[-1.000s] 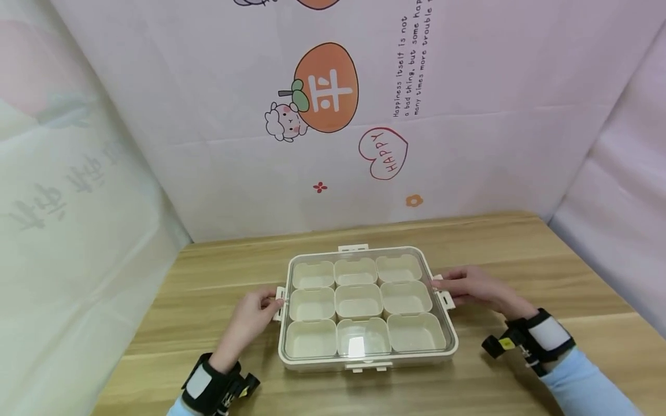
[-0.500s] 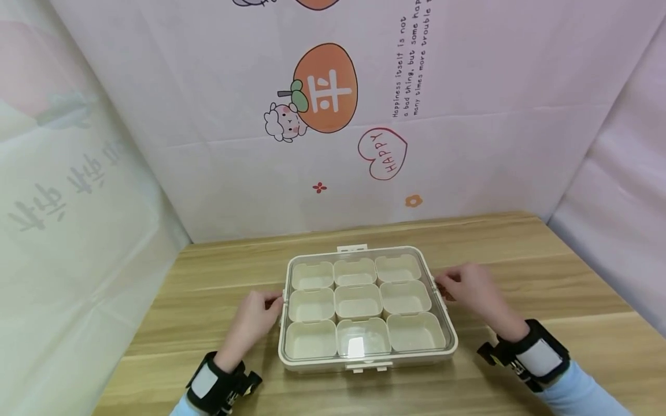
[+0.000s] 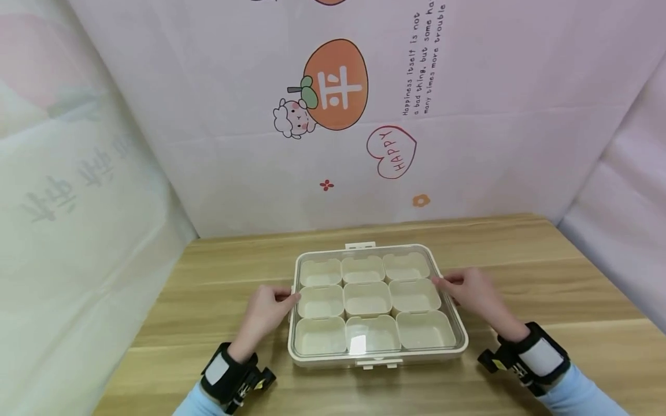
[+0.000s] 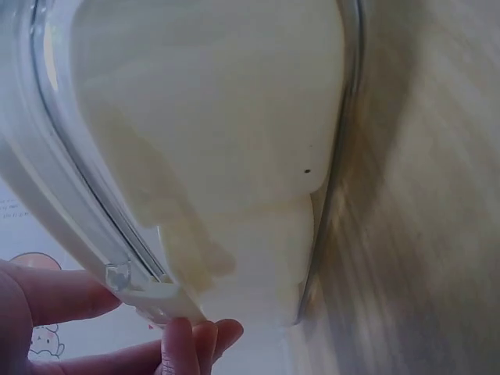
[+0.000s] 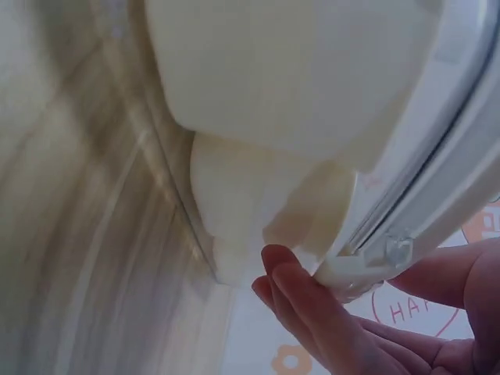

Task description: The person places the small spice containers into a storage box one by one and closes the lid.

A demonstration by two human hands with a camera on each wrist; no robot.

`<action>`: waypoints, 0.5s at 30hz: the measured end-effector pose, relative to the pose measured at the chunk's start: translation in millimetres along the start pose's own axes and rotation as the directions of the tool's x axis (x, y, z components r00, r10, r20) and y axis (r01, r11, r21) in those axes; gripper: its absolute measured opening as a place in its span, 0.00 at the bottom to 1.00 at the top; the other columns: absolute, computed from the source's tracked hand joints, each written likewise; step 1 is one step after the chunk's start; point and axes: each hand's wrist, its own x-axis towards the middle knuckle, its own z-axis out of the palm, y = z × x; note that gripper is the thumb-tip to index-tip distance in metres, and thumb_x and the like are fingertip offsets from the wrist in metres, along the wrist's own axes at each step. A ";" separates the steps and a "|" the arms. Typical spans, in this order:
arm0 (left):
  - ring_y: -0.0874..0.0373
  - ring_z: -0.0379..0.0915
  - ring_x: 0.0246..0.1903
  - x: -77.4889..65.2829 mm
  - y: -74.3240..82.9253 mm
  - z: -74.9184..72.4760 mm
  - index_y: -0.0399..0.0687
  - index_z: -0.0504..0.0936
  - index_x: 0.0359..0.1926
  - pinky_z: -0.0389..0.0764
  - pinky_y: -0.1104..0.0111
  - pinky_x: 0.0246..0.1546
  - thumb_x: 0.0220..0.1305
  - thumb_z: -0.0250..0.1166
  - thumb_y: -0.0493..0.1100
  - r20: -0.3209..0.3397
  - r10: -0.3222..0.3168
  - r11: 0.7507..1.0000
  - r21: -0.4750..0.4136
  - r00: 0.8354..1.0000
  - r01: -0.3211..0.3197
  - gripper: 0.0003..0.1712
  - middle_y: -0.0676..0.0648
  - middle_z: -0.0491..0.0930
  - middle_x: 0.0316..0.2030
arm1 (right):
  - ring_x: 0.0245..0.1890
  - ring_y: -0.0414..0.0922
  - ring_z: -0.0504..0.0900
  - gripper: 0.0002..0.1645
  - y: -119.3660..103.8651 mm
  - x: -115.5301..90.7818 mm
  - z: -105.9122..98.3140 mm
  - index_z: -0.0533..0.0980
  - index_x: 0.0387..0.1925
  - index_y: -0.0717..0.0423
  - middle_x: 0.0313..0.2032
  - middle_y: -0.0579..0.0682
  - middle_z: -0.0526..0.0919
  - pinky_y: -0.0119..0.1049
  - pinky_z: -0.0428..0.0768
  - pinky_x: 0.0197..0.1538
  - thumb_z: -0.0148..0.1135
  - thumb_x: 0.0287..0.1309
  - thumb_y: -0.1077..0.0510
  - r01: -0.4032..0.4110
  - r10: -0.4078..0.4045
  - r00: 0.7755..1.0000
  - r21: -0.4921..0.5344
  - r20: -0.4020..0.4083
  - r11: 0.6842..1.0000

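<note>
A shallow clear box with a white-rimmed lid [image 3: 333, 360] lies between my two hands. Under the lid, small cream cups [image 3: 367, 299] stand in rows. At the box's left side my left hand [image 3: 264, 315] pinches the side latch [image 4: 166, 300], thumb on the lid edge and fingertips below. My right hand [image 3: 476, 296] does likewise on the opposite side, with its fingers curled around the right latch [image 5: 351, 273]. Both side latches are folded down and mostly covered by the hands in the head view. The front latch [image 3: 378, 363] and back latch [image 3: 360, 245] stick outward.
The box sits on a wood-grain table [image 3: 218, 271]. Behind it hangs a white cloth [image 3: 250, 185] printed with an orange fruit, a heart and lettering. Another cloth [image 3: 104, 231] borders the left side, and pale fabric [image 3: 619, 219] the right.
Both side latches stuck out flat one second ago and are folded down now. Each thumb has come up over the lid edge. The head view has shifted slightly.
</note>
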 end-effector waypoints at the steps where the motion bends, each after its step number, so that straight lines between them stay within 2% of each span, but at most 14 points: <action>1: 0.63 0.75 0.26 0.5 1.0 1.7 0.40 0.87 0.34 0.75 0.70 0.28 0.57 0.66 0.44 0.000 0.003 1.000 0.001 1.000 -0.003 0.11 0.46 0.85 0.29 | 0.20 0.39 0.77 0.26 0.9 -0.4 -0.9 0.83 0.40 0.63 0.21 0.47 0.83 0.33 0.71 0.23 0.59 0.59 0.43 -0.004 0.004 1.000 -0.007 -0.001 1.000; 7: 0.64 0.73 0.23 -1.0 3.8 7.9 0.40 0.87 0.33 0.74 0.71 0.25 0.58 0.66 0.43 0.009 0.014 1.000 -0.006 1.000 -0.014 0.10 0.48 0.84 0.26 | 0.19 0.41 0.77 0.29 5.5 -3.0 -4.2 0.81 0.42 0.66 0.19 0.46 0.81 0.34 0.71 0.23 0.57 0.60 0.41 -0.015 0.016 0.999 -0.025 0.029 1.000; 10: 0.64 0.71 0.21 -0.2 5.5 8.6 0.40 0.87 0.34 0.72 0.72 0.23 0.59 0.65 0.44 0.017 0.038 0.999 0.016 0.999 -0.038 0.11 0.49 0.83 0.24 | 0.17 0.39 0.72 0.30 7.2 -3.8 -3.3 0.81 0.42 0.65 0.16 0.44 0.75 0.32 0.67 0.21 0.55 0.62 0.40 0.004 -0.003 1.000 -0.036 0.027 0.999; 15: 0.63 0.69 0.19 2.4 8.5 9.1 0.38 0.86 0.37 0.71 0.72 0.20 0.61 0.63 0.44 0.019 0.048 0.996 0.070 0.999 -0.049 0.13 0.48 0.82 0.23 | 0.14 0.36 0.58 0.25 10.1 -2.2 0.3 0.81 0.27 0.56 0.12 0.40 0.59 0.29 0.58 0.18 0.50 0.66 0.42 0.064 -0.062 0.998 -0.092 0.018 0.994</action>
